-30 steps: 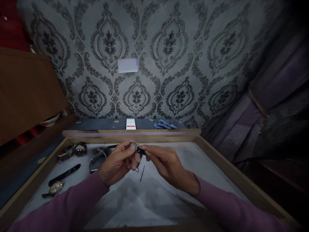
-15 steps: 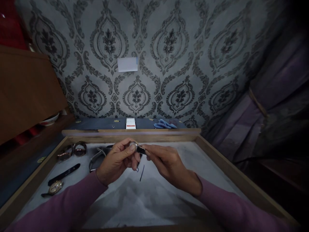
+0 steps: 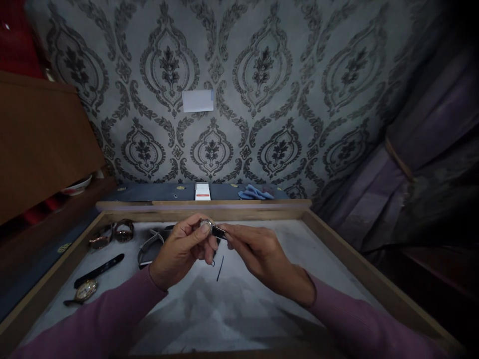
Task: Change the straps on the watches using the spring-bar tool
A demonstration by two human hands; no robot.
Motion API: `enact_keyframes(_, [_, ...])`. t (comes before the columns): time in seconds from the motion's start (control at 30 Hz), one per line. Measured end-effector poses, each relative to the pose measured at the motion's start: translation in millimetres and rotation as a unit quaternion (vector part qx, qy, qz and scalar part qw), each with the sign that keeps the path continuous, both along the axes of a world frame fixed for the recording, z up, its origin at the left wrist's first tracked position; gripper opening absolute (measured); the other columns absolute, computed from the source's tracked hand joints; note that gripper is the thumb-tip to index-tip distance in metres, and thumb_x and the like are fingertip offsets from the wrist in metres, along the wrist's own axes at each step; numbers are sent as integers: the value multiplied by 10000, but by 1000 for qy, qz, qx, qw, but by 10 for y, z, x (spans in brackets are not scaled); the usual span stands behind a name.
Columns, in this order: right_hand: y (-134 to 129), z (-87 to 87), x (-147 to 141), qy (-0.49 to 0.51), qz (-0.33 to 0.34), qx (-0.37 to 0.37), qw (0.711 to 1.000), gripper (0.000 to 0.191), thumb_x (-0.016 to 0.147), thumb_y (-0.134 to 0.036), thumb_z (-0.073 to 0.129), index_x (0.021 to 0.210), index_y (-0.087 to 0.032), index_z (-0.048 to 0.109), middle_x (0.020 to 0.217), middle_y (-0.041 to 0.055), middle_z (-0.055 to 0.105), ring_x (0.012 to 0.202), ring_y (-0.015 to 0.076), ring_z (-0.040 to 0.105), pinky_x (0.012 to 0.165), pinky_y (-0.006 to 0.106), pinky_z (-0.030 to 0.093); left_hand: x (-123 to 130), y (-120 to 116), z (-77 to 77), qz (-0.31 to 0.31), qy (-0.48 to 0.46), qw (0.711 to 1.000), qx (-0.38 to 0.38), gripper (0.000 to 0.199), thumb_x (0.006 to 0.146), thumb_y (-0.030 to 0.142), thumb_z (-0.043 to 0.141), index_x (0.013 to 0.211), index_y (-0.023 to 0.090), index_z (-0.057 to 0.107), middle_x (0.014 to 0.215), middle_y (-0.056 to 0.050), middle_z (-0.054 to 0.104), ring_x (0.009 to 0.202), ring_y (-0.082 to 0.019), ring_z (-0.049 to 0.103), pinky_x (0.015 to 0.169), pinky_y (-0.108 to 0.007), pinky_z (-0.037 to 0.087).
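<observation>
Over tray [image 3: 234, 214], left hand [image 3: 183, 246] holds watch [image 3: 205, 223], right hand [image 3: 264, 253] pinches strap [image 3: 218, 232].

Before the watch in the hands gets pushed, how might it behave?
The watch is probably heaviest at its metal-looking case. Its dark strap runs fairly straight to the right hand, suggesting some stiffness, though that grip supports it. The case's glint hints at a smooth, possibly slippery surface.

The watch strap [image 3: 218, 232] seems black, sleeves [image 3: 348, 305] mauve, wallpaper [image 3: 295, 107] grey damask.
</observation>
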State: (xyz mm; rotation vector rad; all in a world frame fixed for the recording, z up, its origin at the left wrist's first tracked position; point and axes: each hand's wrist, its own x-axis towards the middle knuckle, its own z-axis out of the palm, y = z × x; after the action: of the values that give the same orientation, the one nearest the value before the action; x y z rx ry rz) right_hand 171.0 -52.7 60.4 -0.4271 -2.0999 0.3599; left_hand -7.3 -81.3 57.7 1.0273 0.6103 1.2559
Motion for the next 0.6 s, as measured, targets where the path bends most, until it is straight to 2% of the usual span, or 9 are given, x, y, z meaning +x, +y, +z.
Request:
enact_keyframes(0.17, [4, 9, 3, -17, 2, -13, 1000, 288, 927, -113, 494, 1129, -181, 687, 785, 26, 726, 615, 110, 643, 609, 193, 495, -21, 19, -34, 13, 33, 999, 10, 291, 806, 381, 715, 779, 142, 551, 630, 10, 639, 418, -51, 546, 428, -141, 345])
enact_keyframes(0.37, [27, 3, 9, -51, -1, -38, 998, 236, 946, -145, 470, 1015, -160, 695, 674, 3, 657, 578, 105, 595, 584, 195, 455, -35, 32, -54, 21, 54, 998, 7, 305, 799, 402, 712, 770, 146, 547, 629, 14, 634, 419, -48, 538, 432, -147, 324])
enact_keyframes(0.6, [68, -15, 1, -87, -14, -93, 992, 226, 985, -224, 413, 979, -157, 629, 680, 8, 633, 597, 115, 604, 589, 217, 457, -24, 38, -39, 23, 74, 997, 4, 317, 809, 417, 688, 733, 143, 549, 626, 18, 608, 428, -46, 514, 443, -165, 316])
